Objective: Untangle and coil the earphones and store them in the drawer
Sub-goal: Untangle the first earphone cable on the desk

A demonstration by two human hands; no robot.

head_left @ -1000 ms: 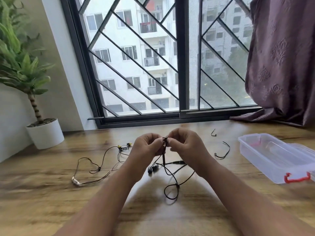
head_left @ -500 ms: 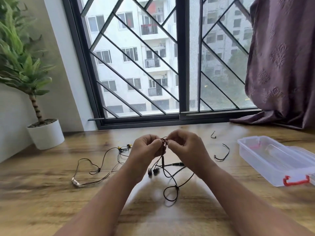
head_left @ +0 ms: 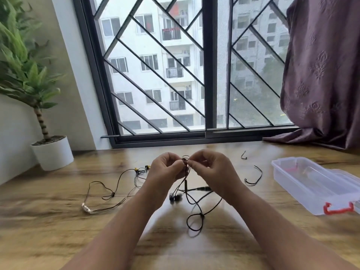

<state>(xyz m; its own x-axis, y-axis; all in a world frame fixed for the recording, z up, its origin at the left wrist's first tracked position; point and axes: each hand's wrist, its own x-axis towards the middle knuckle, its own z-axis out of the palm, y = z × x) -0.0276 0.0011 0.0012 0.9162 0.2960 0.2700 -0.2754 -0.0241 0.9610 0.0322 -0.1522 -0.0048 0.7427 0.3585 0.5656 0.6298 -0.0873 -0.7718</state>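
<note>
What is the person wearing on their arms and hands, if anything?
Nothing that shows. The left hand and right hand are bare, with no gloves, and I can make out no rings. Both forearms are uncovered down to the picture's bottom edge: no sleeves, watch or bracelet in view.

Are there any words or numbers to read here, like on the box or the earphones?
No readable text anywhere.
The clear plastic box, the black earphones and the white plant pot show no writing.
The building outside the window is too blurred to tell.
</note>
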